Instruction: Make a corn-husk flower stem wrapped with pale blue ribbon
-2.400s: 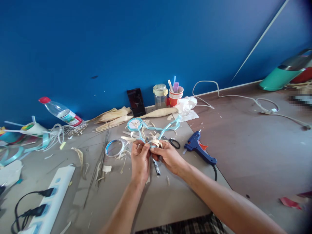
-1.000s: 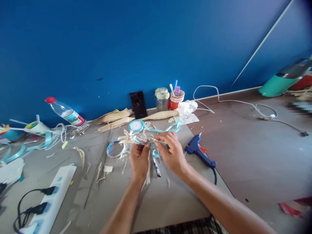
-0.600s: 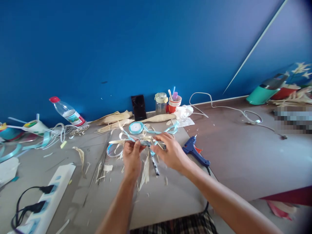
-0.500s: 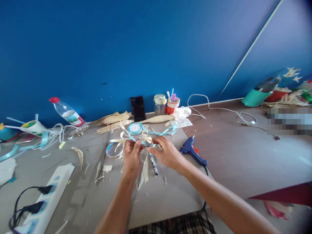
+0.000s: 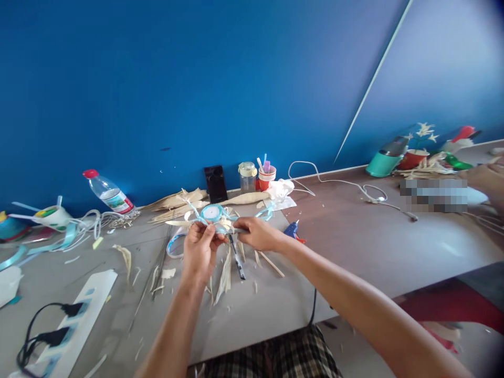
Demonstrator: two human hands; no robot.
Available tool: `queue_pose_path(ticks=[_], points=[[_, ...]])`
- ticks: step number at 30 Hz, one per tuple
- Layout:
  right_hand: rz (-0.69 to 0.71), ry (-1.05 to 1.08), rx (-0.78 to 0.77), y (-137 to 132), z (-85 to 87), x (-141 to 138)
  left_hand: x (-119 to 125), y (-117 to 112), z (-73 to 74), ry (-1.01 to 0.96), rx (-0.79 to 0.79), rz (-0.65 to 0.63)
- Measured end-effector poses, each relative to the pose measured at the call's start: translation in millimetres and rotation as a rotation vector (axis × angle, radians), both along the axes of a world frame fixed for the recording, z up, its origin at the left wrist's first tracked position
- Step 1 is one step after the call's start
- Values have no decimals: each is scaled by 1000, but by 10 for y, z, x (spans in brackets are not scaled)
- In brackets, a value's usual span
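A plain blue wall (image 5: 236, 79) is noted behind a grey-brown tabletop (image 5: 268, 310) littered with pale scraps. A narrow, light-blue satin ribbon (image 5: 223, 227) is held between the two hands, just in front of a round, white-centred spool of light-blue ribbon (image 5: 211, 212). It is pinched between the thumb and fingers of the left hand (image 5: 200, 249); as far as can be seen, the fingers of the right hand (image 5: 258, 233) are drawn together on its other end.

The work is judged to be part done: ribbon has been taken off the spool, but the held piece has not yet been set down, and its fastening cannot be made out. Cream, papery husk strips (image 5: 224, 278) are found loose below the hands, beside a slim black-and-white pen-like tool (image 5: 238, 262); neither is being handled. Larger straw-coloured dried husks (image 5: 183, 199) lie by the wall, apparently unused. A dark-blue glue gun (image 5: 292, 229) is partly hidden by the right forearm, out of either grip. Finishing of the held piece is judged outstanding.
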State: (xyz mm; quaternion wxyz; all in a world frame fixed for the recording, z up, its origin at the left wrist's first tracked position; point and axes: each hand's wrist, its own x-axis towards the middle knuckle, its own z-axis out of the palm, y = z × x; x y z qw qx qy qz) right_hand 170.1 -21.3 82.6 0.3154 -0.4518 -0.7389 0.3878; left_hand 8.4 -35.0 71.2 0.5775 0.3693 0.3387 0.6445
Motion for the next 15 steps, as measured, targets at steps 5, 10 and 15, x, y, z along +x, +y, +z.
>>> queue_pose_path(ticks=[5,10,15], points=[[-133,-23,120,98,110,319,-216,-174,468,-14,92,5],[-351,166,137,75,401,656,-529,-436,947,-53,213,47],[-434,633,273,20,809,1002,-750,-567,1278,-141,240,37]])
